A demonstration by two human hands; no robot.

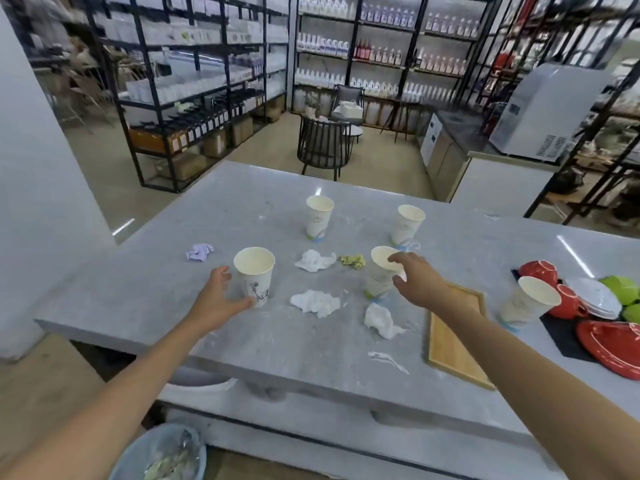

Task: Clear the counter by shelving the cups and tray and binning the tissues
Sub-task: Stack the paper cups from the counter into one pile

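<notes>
Several white paper cups stand on the grey counter. My left hand is open just left of the near-left cup, fingers curved around its base. My right hand is open around the middle cup, thumb at its rim. Two more cups stand farther back, and another cup is at the right. A wooden tray lies under my right forearm. Crumpled white tissues, a purple tissue and a green tissue lie scattered between the cups.
A blue bin with waste sits on the floor below the counter's near edge. Red, white and green dishes rest on a dark mat at the right. Black shelving with bottles lines the back, and a chair stands beyond the counter.
</notes>
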